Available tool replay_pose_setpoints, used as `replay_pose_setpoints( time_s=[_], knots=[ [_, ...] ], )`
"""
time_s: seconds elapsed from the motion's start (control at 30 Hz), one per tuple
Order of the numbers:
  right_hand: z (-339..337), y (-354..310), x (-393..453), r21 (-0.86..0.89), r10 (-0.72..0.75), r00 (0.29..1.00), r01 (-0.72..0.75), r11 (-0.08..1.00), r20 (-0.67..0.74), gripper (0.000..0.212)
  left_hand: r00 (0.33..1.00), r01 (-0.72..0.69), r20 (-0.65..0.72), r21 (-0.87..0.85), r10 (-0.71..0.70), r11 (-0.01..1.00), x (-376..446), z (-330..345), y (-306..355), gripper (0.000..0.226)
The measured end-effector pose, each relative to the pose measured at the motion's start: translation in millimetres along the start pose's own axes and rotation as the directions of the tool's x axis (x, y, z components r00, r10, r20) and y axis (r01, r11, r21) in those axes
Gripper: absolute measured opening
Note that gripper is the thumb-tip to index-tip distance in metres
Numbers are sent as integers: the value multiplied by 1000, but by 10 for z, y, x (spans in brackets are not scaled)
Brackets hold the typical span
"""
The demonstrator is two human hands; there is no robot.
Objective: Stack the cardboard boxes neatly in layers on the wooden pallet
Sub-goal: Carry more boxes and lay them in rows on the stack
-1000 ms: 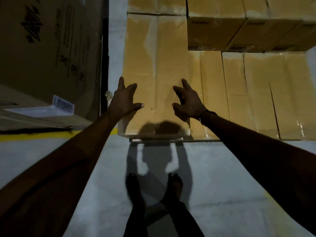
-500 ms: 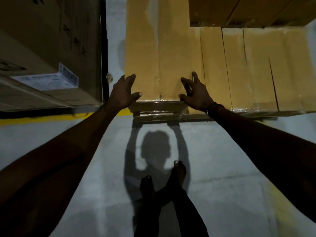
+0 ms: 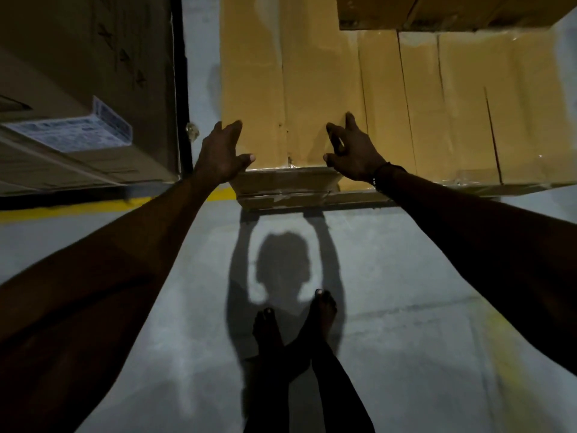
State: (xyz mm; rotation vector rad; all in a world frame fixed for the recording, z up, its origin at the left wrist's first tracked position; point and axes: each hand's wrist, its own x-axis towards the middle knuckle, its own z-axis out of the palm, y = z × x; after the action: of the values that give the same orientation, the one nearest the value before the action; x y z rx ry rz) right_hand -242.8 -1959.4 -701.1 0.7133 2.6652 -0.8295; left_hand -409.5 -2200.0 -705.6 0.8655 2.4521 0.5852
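Observation:
A tall tan cardboard box (image 3: 281, 89) lies at the near left corner of the stack, over the edge of a lower box (image 3: 284, 195). My left hand (image 3: 220, 154) presses against its left near corner, thumb on top. My right hand (image 3: 352, 151) rests on its right edge with bent fingers, thumb at the front rim. More boxes (image 3: 462, 114) of the same layer lie to the right, and a higher layer (image 3: 437, 10) starts behind them. The stack hides the pallet.
A large dark carton (image 3: 78, 57) with a white label (image 3: 71, 132) stands close on the left, across a narrow gap. A yellow floor line (image 3: 78, 207) runs beneath it. My bare feet (image 3: 293, 332) stand on the grey concrete floor (image 3: 421, 292).
The view has pulled back and the stack has slid up the frame. Both hands have moved from the box's top down to its near edge.

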Motion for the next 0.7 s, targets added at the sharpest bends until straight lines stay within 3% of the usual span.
replay_pose_setpoints(
  time_s=[0.57,0.7],
  knots=[
    [-25,81,87,0,-14,1000,14,1000,23,77,1000,5,13,-45,-4,999,25,-13,77,81],
    [-59,80,108,-2,-35,999,35,999,18,76,1000,-4,25,-33,5,999,36,-46,109,91]
  ],
)
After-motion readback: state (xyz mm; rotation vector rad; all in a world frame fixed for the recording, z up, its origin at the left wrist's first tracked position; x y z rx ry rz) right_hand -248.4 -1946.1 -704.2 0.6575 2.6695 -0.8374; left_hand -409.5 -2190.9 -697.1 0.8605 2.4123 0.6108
